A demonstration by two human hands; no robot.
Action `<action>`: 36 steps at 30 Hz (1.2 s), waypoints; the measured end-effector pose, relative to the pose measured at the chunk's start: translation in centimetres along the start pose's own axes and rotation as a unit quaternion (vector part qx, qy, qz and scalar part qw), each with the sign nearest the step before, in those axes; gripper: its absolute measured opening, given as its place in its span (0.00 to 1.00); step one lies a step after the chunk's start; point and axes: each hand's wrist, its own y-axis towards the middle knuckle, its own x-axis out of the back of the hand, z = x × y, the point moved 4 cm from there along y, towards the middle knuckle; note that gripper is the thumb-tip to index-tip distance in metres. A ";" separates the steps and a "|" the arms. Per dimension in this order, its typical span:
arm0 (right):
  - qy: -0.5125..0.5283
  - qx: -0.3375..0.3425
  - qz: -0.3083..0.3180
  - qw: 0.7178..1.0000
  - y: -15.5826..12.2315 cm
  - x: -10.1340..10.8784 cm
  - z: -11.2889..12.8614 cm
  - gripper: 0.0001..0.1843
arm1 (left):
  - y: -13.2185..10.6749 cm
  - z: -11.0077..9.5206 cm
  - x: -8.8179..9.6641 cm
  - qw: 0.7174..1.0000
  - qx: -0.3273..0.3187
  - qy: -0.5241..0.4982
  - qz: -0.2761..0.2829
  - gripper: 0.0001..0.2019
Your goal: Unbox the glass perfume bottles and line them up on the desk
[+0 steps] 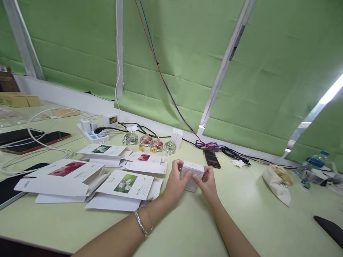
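Between my two hands is a small white carton (192, 182) with fine print on the side facing me. My left hand (175, 180) grips its left side, thumb across the front. On the opposite side my right hand (208, 181) holds it the same way, fingers behind. To the left lie flattened white cartons, one with a white-flower picture (125, 182) and one with a red-petal picture (66, 168). Behind them stand round glass bottles, a green one (130, 138) and a red one (157, 145) among them. A closed white box (177, 137) stands upright beside the bottles.
A power strip (92, 134) with plugs and white cables sits at the back left, near several phones (37, 141). Another phone (212, 159) lies beyond my hands. At right are a cloth pouch (277, 182), a water bottle (316, 160) and a dark flat object (329, 228).
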 end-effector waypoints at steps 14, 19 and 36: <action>-0.127 0.030 0.054 0.990 -0.6 -0.5 2.0 0.29 | -0.3 -1.0 -0.2 0.996 -0.037 0.066 0.054 0.22; -0.171 0.043 0.120 0.977 -0.4 -0.5 3.3 0.29 | -0.1 -1.4 -0.2 0.997 -0.022 0.043 0.061 0.16; -0.220 0.111 -0.001 0.969 0.4 1.3 4.4 0.09 | 0.0 -1.1 0.7 0.999 -0.012 -0.027 -0.039 0.08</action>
